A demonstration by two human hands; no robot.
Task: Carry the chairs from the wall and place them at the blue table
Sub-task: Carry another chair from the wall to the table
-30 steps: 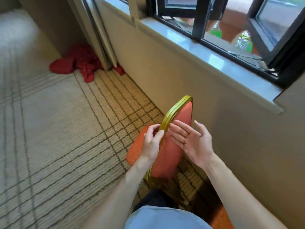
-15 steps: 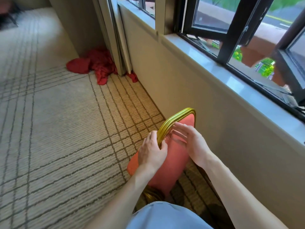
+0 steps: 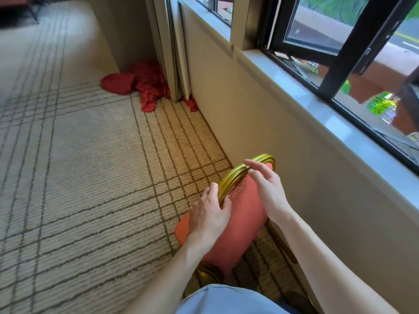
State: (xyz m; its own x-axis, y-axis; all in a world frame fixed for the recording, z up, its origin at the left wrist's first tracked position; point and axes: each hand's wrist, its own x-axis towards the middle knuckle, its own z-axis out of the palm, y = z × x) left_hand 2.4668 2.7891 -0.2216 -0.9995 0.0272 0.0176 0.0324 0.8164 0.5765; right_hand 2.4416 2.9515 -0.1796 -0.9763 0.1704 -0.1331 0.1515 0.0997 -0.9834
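Observation:
A chair with a gold frame (image 3: pixel 235 175) and a coral-red padded back (image 3: pixel 244 225) stands close against the wall under the window, seen from above and behind. My left hand (image 3: pixel 210 214) is closed over the left side of the gold rim, thumb on the padding. My right hand (image 3: pixel 265 186) hovers at the top of the rim with its fingers spread, the fingertips touching or just over the gold edge. The seat (image 3: pixel 183 230) shows as a red corner to the left of the back. The chair's legs are mostly hidden. No blue table is in view.
The beige wall (image 3: pixel 260 132) and pale window sill (image 3: pixel 306 94) run along the right. A heap of red cloth (image 3: pixel 140 82) lies on the carpet by a folded panel (image 3: pixel 174 53) in the far corner. Patterned carpet (image 3: pixel 79 166) stretches to the left.
My left hand has gone from a fingertip touch to a grip over the gold rim. My right hand has come in from open beside the back to the rim's top.

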